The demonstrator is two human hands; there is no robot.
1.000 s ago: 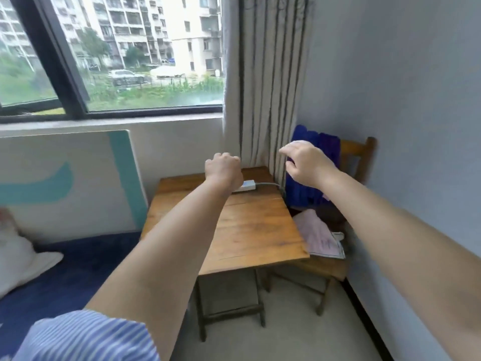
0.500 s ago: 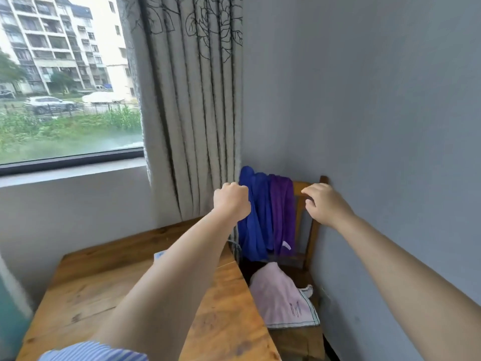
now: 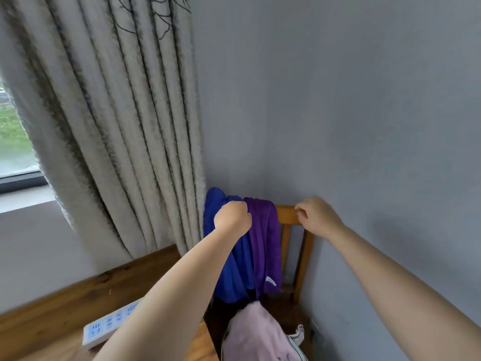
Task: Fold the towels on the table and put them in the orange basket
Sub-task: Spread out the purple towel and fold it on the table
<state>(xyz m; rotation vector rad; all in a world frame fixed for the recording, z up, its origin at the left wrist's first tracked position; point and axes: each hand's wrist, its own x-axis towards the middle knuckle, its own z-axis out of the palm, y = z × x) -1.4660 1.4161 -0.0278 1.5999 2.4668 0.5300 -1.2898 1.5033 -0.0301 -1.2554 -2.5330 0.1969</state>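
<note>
Reaching out over the far right corner of the worktop [image 3: 52, 306], the left hand [image 3: 232, 217] is a closed fist in front of the blue towel [image 3: 229, 272] draped over the chair back [image 3: 287, 214]; cannot tell if it actually pinches the cloth. Purple towel [image 3: 265, 241] hangs just beside the blue one, to its right, on the same top rail, white tag near its lower edge. Right hand [image 3: 316, 216] is at the bare right end of the rail, fingers curled loosely, tips at the wood, no clear grasp. Pink towel [image 3: 256, 334] lies on the chair seat below both hands, well apart from them. White power strip [image 3: 106, 325] sits on the worktop near its right edge, partly hidden by the left forearm. Curtain [image 3: 109, 126] hangs behind the worktop. Orange basket not in frame.
</note>
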